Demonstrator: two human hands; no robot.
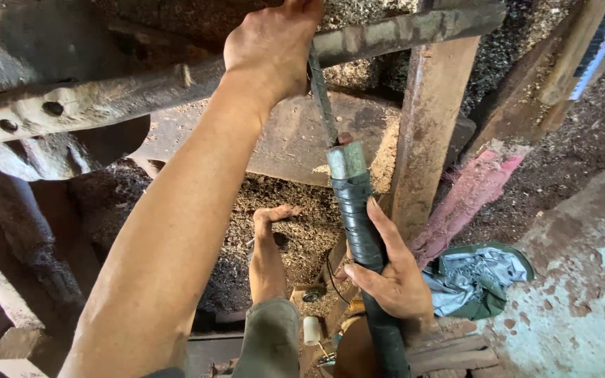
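A file [322, 94], long, narrow and dark, runs slantwise from the middle of the view up to a rusty metal bar [400, 31] that crosses the top; its far end meets the bar's underside, so it looks laid against the metal there. The file's near end goes into a grey metal collar and then a thick handle [365, 238] wrapped in black tape, which gives a firm, padded grip. The right hand [393, 276] is wrapped round the lower part of that handle, fingers curled about it and forefinger stretched along it, steadying the angle. The left hand [271, 45] is up at the bar with the arm reaching far forward; it is closed over the file's tip where that meets the bar, pressing it on, though the fingertips are hidden. Below, the person's bare foot [274, 213] rests on sawdust [302, 231] between rusty steel uprights [428, 133]. A crumpled grey-green cloth [477, 276] lies to the right, beside a worn concrete slab [582, 280].
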